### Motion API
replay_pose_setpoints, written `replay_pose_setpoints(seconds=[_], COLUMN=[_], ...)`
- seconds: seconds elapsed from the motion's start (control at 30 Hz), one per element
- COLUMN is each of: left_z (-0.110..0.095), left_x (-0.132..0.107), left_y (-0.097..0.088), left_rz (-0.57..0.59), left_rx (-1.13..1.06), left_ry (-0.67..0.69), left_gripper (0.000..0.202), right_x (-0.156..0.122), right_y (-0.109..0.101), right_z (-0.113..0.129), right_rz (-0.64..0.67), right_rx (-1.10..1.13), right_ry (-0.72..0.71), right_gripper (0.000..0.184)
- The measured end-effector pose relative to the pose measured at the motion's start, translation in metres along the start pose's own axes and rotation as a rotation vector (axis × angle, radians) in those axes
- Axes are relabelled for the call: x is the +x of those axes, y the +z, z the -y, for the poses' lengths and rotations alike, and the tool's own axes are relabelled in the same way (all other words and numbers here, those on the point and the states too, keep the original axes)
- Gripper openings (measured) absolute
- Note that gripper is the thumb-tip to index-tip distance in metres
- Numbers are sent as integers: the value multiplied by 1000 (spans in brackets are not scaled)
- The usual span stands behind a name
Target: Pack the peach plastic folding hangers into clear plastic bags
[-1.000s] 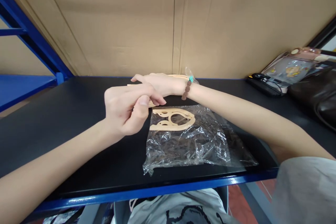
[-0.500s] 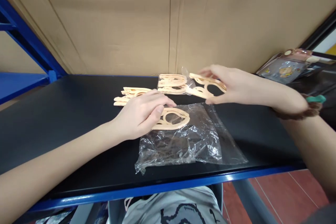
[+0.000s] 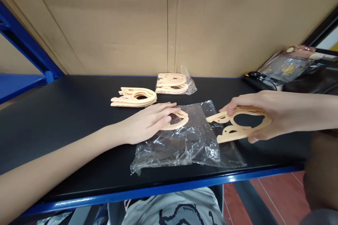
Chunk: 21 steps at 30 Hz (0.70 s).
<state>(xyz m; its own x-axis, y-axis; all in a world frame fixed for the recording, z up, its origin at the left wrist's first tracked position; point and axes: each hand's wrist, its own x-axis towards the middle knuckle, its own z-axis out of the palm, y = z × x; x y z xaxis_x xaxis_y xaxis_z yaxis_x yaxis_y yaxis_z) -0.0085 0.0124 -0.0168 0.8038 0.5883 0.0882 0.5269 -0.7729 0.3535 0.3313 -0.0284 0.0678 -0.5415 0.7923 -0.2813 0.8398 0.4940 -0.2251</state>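
Note:
My right hand [image 3: 253, 112] grips a cream-coloured folding hanger [image 3: 241, 137], folded up, with fingers on its upper arm and thumb on its lower side. That hanger is held over the right end of a clear plastic bag [image 3: 174, 151]. My left hand [image 3: 153, 121] lies flat with fingers stretched over another folded hanger [image 3: 182, 123], partly covered by the hand. Whether this one is inside the bag or on top, I cannot tell. Behind my left hand lies a stack of folded hangers [image 3: 134, 102].
Farther back, more hangers [image 3: 171, 88] sit in a clear wrapper by the cardboard wall [image 3: 111, 24]. A pouch with a printed picture [image 3: 287, 66] and a black cable lie at the right. The black tabletop [image 3: 66, 123] has a blue front edge [image 3: 158, 191].
My right hand has come from the back toward the front right with the hanger, away from the wrapped ones. My left hand stays on its hanger, fingers flatter.

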Motion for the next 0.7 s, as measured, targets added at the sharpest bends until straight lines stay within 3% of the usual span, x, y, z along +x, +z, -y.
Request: replay_pose_setpoints(seconds=[0.1, 0.27, 0.43, 0.7], left_z=[0, -1, 0, -4], left_x=[0, 0, 1, 3], left_y=[1, 0, 2, 2], left_rz=[3, -8, -26, -1], left_rx=[13, 22, 35, 69], left_ry=[-3, 31, 46, 3], left_gripper=[52, 50, 51, 57], right_x=[6, 17, 25, 34], right_y=[5, 9, 13, 22], right_z=[8, 24, 24, 29], right_rz=[57, 25, 36, 36], right_rx=[15, 2, 10, 103], right_ry=[-59, -99, -157, -231], right_gripper=[52, 35, 48, 51])
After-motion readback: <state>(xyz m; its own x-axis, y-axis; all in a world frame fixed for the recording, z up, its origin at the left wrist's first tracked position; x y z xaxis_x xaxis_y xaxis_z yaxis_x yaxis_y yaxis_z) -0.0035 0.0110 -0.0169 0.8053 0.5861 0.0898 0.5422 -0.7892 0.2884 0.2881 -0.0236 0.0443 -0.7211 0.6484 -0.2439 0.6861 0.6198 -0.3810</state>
